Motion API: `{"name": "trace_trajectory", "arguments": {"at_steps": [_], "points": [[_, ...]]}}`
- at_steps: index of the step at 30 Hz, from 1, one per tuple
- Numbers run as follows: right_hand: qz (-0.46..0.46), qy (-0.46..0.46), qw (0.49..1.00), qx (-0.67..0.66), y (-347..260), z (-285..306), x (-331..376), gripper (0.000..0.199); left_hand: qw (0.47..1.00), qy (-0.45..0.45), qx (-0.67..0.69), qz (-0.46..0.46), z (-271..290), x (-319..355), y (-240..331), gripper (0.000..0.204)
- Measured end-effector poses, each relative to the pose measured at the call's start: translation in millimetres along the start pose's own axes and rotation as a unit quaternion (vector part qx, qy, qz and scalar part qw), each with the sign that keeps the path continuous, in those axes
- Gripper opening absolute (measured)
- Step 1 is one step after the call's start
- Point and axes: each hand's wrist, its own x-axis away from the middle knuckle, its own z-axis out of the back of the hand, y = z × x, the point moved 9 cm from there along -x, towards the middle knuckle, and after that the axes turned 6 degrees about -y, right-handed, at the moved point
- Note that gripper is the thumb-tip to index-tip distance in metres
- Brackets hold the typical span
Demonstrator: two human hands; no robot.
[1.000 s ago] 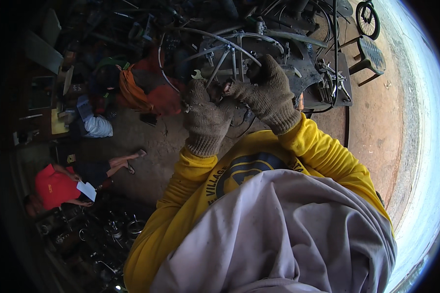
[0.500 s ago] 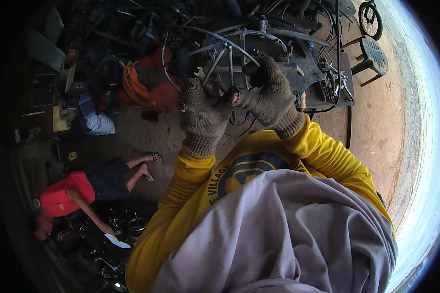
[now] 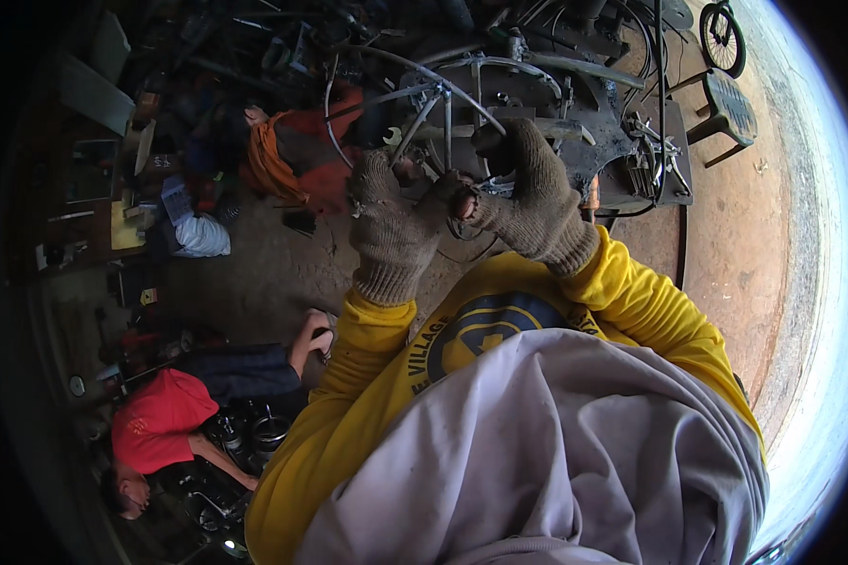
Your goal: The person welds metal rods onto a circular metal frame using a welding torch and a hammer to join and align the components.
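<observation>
Brown knit gloves with bare fingertips cover both my hands. Between them is a round metal frame (image 3: 446, 122), a curved rim with straight rods meeting at a welded joint. My left hand (image 3: 386, 221) is closed around its near left side, fingers partly hidden. My right hand (image 3: 532, 202) is closed on the right side, where the curved bar runs down into the glove. The two thumbs come close together in front of the frame. A wrench's open jaw (image 3: 391, 138) shows just beyond my left fingers.
A dark metal workbench (image 3: 612, 122) beyond my hands carries bars, cables and several pliers (image 3: 652, 155). On the right stand a stool (image 3: 725, 113) and a bicycle wheel (image 3: 722, 40). A person in red (image 3: 165, 419) bends over machine parts at lower left; another in orange (image 3: 278, 160) is farther left.
My hands stay on the frame, which has shifted slightly with the view. The person in red has stepped nearer and bent lower; the white sheet in that person's hand is out of sight.
</observation>
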Motion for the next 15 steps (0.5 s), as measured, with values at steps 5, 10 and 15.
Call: {"name": "trace_trajectory", "arguments": {"at_steps": [5, 10, 15], "points": [[-0.023, 0.017, 0.999, -0.037, 24, -6, 7, 0.091, 0.997, -0.015, -0.023, -0.077, 1, -8, 20, 0.047], [-0.020, 0.051, 0.995, -0.089, 46, 2, 10, 0.093, 0.993, -0.097, 0.055, -0.030, -24, -15, 19, 0.053], [-0.029, 0.044, 0.998, -0.034, 54, 14, 14, 0.078, 0.992, -0.076, -0.005, -0.098, -36, -17, 30, 0.050]]}}
